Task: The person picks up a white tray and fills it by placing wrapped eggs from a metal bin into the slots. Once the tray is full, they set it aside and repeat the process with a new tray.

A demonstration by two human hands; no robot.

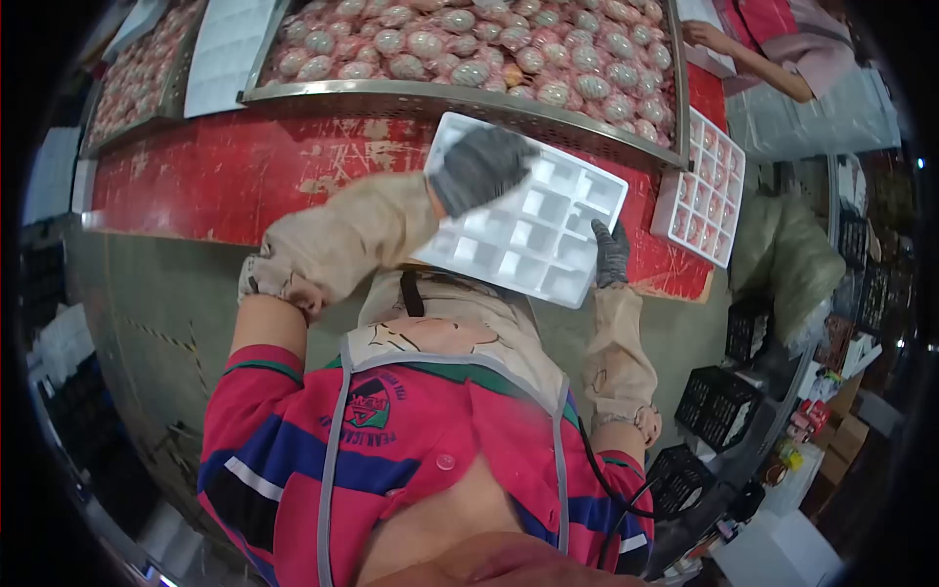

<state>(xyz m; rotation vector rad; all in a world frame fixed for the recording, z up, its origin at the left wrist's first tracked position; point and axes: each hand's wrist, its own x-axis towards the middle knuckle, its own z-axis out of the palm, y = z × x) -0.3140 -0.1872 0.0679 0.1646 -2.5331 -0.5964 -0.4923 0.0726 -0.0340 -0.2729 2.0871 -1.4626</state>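
A white foam tray [512,250] with square compartments lies tilted over the front edge of the red table [235,181]; its visible compartments hold nothing. My left hand [481,168], in a grey glove, is over the tray's upper left part. Motion blurs its fingers, and whether they hold anything cannot be made out. My right hand [611,252], also gloved in grey, grips the tray's right edge, thumb on top. Behind the tray, a metal-rimmed bin [440,93] holds many round items in pink-and-white net wrapping.
At the right, a white compartment tray [698,186] is filled with wrapped round items. Another person's hand [706,37] shows at the upper right. White trays [233,54] and a second bin [137,78] are at the upper left. Black crates [717,406] stand on the floor.
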